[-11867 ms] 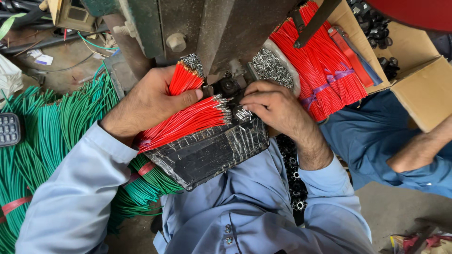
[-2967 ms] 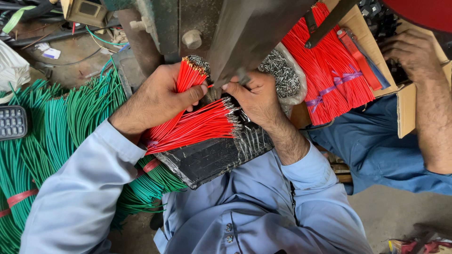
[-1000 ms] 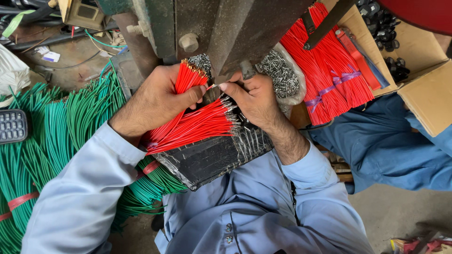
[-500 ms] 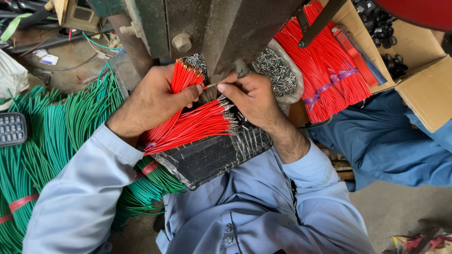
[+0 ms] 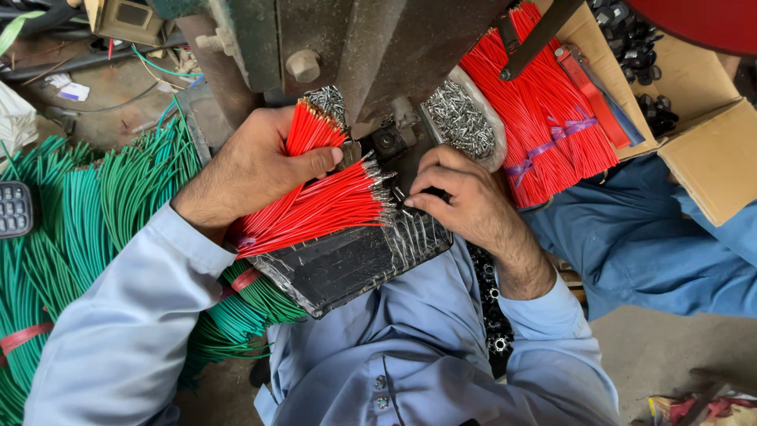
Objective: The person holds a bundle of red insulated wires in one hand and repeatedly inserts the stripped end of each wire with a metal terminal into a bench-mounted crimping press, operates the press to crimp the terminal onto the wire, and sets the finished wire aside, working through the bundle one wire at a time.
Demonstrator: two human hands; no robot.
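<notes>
From the head camera we see our left hand (image 5: 256, 166) clamped around a fan of red wires (image 5: 319, 207) lying over a black tray (image 5: 347, 264), while our right hand (image 5: 461, 197) pinches closed at the wires' metal tips, beneath the green press (image 5: 355, 39).

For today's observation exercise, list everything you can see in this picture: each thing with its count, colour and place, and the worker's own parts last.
Red wires in hand: one fanned bunch, red with bare metal tips, centre, over the black tray.
Black tray: one, black, on the worker's lap.
Red wire bundle: one large, red with a purple tie, upper right.
Green wires: many, green, left side.
Metal bits: one pile, silver, in a clear bag, top centre.
Machine: one, dark metal, top centre.
Cardboard box: one, brown, right.
Keypad: one, dark, left edge.
Left hand: grip shut on the red wires.
Right hand: fingertips pinched beside the wire tips.
</notes>
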